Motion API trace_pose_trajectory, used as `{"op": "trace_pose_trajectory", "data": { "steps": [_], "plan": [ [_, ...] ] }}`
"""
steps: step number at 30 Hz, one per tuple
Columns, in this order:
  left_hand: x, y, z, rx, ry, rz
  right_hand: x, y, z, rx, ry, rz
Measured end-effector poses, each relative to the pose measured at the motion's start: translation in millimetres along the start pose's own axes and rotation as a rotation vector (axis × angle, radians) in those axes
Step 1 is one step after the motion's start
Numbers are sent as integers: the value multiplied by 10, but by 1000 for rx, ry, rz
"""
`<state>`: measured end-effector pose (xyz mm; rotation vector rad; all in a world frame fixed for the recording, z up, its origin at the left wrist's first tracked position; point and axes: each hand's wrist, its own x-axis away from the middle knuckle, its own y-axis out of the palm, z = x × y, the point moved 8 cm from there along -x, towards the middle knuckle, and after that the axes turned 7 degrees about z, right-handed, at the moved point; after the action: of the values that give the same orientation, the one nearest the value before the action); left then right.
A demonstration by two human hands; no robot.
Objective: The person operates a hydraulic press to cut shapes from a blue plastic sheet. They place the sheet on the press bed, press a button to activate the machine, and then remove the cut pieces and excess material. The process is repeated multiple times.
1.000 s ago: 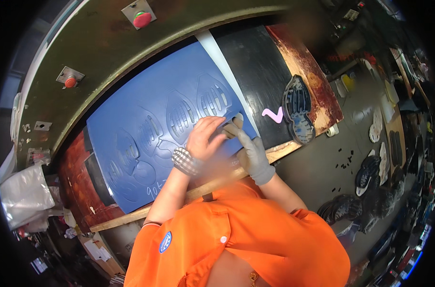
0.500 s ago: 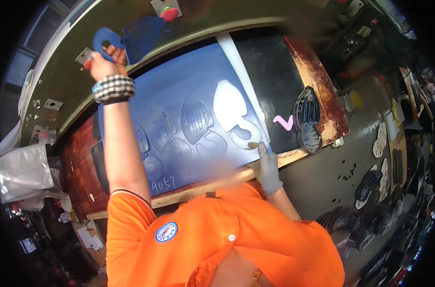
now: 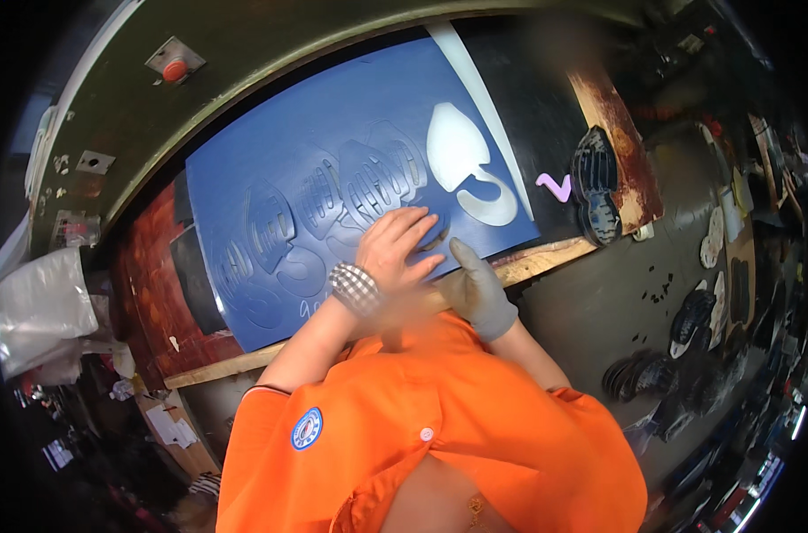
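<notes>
A large blue sheet (image 3: 244, 160) lies on the work surface, marked with several slotted, sole-shaped cut outlines. A loose blue slotted cut-out (image 3: 371, 184) appears to rest over these outlines, its lower end partly hidden by my left hand (image 3: 397, 247). That hand is bare, with a checkered band at the wrist; its fingers lie outstretched and apart over the piece. Close to its fingertips is my right hand (image 3: 480, 298), in a grey glove, thumb raised apart from the fingers by the sheet's near edge. To the right, a sole-shaped opening (image 3: 457, 147) in the sheet shows white beneath.
On the right stand a dark slotted sole-shaped form (image 3: 595, 186) and a small pink curved piece (image 3: 555, 186). A red button (image 3: 175, 69) sits on the green machine frame behind. Clear plastic bags (image 3: 44, 306) hang at left; dark soles (image 3: 639, 377) are piled lower right.
My left hand has come down from the machine frame at upper left to the sheet's middle, bringing the blue cut-out. The sheet appears farther right in view, and my right hand has left the opening.
</notes>
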<state>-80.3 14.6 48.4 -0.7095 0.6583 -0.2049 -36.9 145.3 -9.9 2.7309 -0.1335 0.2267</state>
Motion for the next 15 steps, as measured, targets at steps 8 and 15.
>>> {"op": "trace_pose_trajectory", "data": {
  "steps": [8, 15],
  "plan": [
    [169, -313, -1392, 456, -1173, 991, -6, 140, 137, 660, -327, -93],
    [-516, -2348, -2170, 643, -782, 1384, 18, -105, 296, 581, -507, -93]
  ]
}}
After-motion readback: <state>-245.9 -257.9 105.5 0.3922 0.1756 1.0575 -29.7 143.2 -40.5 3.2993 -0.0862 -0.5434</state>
